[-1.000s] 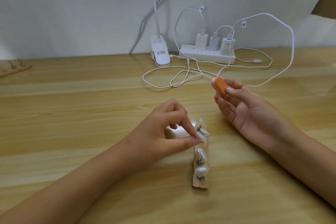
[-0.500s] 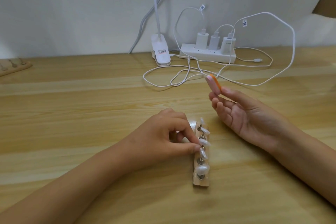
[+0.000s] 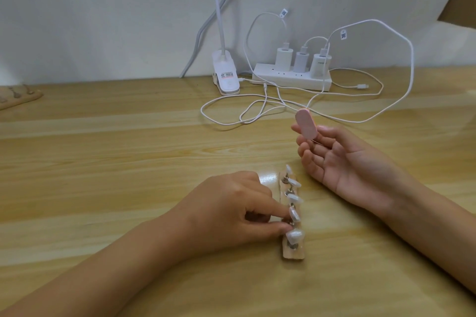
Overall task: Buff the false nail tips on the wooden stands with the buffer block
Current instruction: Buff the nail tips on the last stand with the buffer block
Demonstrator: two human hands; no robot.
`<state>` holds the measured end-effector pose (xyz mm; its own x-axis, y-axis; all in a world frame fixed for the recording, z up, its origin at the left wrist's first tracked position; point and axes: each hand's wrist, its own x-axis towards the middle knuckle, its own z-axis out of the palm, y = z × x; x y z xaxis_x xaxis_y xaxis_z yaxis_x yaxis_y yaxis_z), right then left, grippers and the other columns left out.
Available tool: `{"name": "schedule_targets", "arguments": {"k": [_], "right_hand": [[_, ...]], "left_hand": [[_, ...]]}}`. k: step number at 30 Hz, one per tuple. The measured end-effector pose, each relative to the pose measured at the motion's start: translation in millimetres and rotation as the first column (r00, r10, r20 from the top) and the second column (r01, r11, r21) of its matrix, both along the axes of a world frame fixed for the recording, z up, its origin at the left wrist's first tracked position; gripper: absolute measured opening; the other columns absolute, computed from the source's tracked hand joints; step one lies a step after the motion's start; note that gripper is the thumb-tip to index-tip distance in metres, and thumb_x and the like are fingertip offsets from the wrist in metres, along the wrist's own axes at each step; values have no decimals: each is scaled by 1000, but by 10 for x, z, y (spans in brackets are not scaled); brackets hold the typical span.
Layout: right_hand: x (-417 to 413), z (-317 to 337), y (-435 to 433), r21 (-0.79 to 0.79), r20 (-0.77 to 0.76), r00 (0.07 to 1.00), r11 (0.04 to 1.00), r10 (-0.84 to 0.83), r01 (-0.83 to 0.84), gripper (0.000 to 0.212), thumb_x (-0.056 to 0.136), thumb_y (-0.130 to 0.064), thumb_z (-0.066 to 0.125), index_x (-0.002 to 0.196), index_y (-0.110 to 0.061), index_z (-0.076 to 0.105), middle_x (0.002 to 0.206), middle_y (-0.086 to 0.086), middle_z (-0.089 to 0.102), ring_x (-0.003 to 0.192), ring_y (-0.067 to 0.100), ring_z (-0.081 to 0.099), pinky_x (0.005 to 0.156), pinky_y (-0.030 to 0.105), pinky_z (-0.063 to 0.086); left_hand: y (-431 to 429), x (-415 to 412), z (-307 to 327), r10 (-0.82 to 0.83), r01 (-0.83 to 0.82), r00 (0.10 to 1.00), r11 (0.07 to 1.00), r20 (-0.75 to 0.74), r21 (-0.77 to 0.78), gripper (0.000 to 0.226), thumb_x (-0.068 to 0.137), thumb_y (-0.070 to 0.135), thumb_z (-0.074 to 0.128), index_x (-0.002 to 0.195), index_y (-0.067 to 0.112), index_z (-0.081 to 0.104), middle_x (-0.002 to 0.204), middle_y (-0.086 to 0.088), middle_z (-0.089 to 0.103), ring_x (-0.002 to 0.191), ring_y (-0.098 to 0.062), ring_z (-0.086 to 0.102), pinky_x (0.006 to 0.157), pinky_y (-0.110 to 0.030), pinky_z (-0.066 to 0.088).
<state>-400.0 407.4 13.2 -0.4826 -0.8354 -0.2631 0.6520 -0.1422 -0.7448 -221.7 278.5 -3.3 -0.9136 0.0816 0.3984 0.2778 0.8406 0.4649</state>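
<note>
Pink-faced buffer block has been turned in the pinching right hand; at lower centre, the next nail tip is pinched steady by the left hand for buffing.

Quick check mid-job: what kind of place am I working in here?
Likely a small desk workstation for nail practice: a wooden desk against a plain wall, a clip-on lamp and power strip, and a wooden stand of false nail tips.

Open bench lies left of the wooden stand and behind it up to the loose cables; power strip and lamp clip seemingly line the wall.
</note>
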Motion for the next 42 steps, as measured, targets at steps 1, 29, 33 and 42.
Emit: {"name": "schedule_targets", "arguments": {"k": [1, 29, 33, 42], "right_hand": [[0, -5, -2, 0, -13, 1000, 1000, 3, -3, 45, 79, -19, 63, 120, -1, 64, 83, 4, 68, 69, 8, 65, 64, 17, 58], [23, 23, 43, -42, 70, 977, 979, 202, -200, 48, 77, -16, 59, 123, -4, 67, 83, 7, 65, 66, 11, 65, 59, 21, 58], [96, -11, 35, -16, -289, 950, 992, 114, -124, 31, 76, -13, 63, 103, -9, 79, 97, 9, 74, 85, 12, 72, 70, 19, 58], [233, -90, 101, -57, -835, 550, 998, -28, -35, 27, 86, -17, 63, 112, -21, 69, 108, -5, 75, 106, 8, 68, 87, 16, 51]], "left_hand": [[7, -4, -10, 27, -27, 1000, 999, -17, -23, 20, 87, 40, 64, 91, 27, 78, 61, 11, 56, 63, -7, 45, 54, -29, 47], [1, -28, 73, 164, -157, 985, 716, 55, 680, 10, 85, 25, 68, 92, 31, 74, 81, 8, 73, 78, -3, 66, 71, -16, 49], [-49, -89, 57, 155, -232, 972, 579, 174, 782, 6, 84, 20, 73, 89, 24, 73, 83, 4, 74, 81, -7, 65, 72, -17, 51], [-59, -96, 38, 192, -278, 961, 628, 201, 727, 5, 82, 23, 74, 86, 27, 74, 90, 7, 74, 80, 0, 63, 75, -16, 48]]}}
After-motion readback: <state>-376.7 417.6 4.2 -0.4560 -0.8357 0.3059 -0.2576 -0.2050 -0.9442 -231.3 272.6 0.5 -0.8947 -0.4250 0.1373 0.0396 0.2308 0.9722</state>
